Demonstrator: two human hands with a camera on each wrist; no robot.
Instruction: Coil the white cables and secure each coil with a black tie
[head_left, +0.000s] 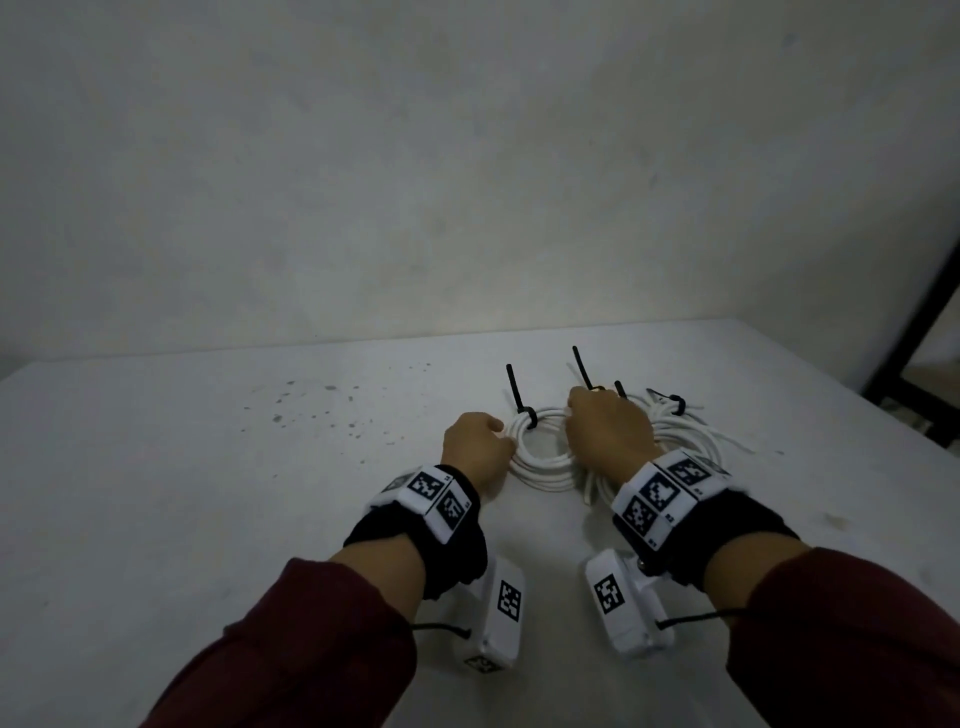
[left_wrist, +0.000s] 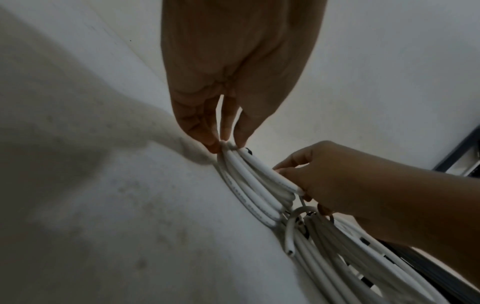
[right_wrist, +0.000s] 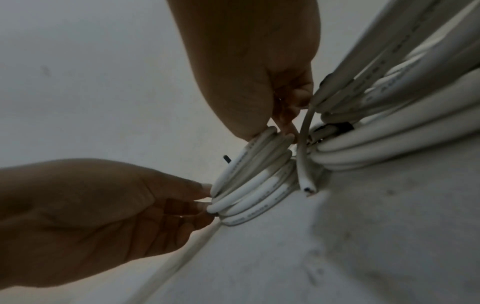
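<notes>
Lying flat on the desk (head_left: 208, 467), the white coil (head_left: 540, 457) gets pinched on its left edge by the left hand (head_left: 475, 447) fingers (left_wrist: 207, 133) and on its right by the right hand (head_left: 608, 436), black tie (head_left: 519, 397) sticking up at the far side.

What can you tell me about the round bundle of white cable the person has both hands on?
The white cable coil is several loops of smooth, plastic-looking cord lying flat on the pale table. A black tie wraps its far edge, tail sticking up. The left hand pinches its left side, the right hand its right. One cut end hangs loose.
</notes>
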